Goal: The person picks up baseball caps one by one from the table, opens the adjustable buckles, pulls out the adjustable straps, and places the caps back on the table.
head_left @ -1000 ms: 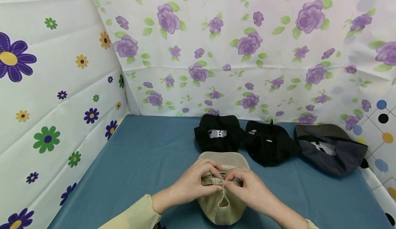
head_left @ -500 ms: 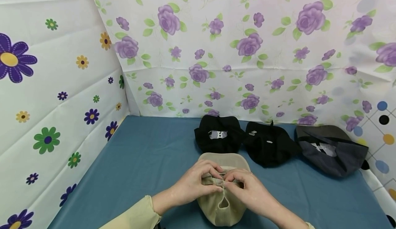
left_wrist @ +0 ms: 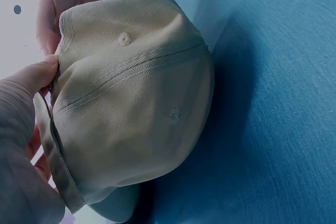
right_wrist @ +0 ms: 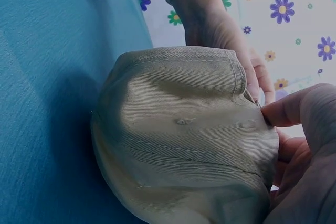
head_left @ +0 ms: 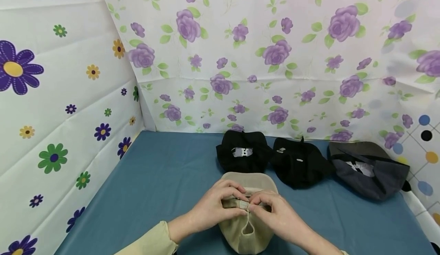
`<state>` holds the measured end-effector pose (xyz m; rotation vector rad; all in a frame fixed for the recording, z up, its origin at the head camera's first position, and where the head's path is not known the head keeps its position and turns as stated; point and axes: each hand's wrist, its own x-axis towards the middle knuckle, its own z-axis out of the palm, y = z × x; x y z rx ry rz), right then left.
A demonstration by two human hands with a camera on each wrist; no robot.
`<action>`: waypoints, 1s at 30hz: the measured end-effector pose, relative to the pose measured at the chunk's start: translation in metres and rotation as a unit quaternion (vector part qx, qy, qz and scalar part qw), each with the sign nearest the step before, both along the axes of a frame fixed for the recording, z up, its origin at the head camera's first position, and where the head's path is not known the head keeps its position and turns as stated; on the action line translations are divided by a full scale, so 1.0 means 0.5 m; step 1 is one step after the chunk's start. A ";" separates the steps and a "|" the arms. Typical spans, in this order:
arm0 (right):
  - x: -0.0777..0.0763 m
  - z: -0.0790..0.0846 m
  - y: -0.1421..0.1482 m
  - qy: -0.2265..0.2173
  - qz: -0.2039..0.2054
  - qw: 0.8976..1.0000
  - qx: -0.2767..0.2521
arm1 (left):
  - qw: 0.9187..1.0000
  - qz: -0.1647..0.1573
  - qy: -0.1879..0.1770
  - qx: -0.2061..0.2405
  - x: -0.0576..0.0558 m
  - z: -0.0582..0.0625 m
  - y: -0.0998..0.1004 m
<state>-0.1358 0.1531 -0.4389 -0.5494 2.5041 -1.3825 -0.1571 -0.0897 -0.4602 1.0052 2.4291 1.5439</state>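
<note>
A beige baseball cap (head_left: 237, 234) lies crown-down on the blue tabletop, its brim (head_left: 252, 177) pointing away from me. My left hand (head_left: 214, 205) pinches the adjusting strap (head_left: 229, 203) at the back opening between thumb and fingers. Facing it, my right hand (head_left: 276, 211) grips the other side of the strap with thumb and forefinger, close to the left fingertips. In the left wrist view the cap's crown (left_wrist: 131, 87) shows seams and stitched eyelets. Both thumbs press at the rim, and the right wrist view shows the cloth (right_wrist: 184, 98) bunched there. Fingertips hide the strap's joint.
Behind the beige cap sit two black caps (head_left: 245, 163) side by side, and a dark grey cap (head_left: 369, 171) is at the right. Flowered sheets (head_left: 206, 56) wall the back and left of the blue-covered table (head_left: 165, 163).
The head view has tipped slightly, so everything sits a little lower. Between the fingertips a short piece of the strap shows more plainly; both hands stay on the cap.
</note>
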 end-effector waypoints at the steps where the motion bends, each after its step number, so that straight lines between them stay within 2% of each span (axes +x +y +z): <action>1: -0.001 0.001 0.000 -0.001 -0.001 1.000 0.000 | 1.000 0.001 0.004 0.001 0.000 0.000 0.000; 14: -0.006 0.002 0.003 0.003 -0.008 1.000 0.029 | 1.000 0.005 0.019 -0.016 0.000 0.000 -0.002; 21: -0.007 0.000 0.005 0.011 -0.013 0.999 0.040 | 1.000 0.012 -0.012 -0.012 0.002 0.002 -0.003; 30: -0.003 0.003 0.003 0.011 -0.011 0.999 0.036 | 1.000 0.024 -0.006 -0.002 0.004 -0.003 -0.002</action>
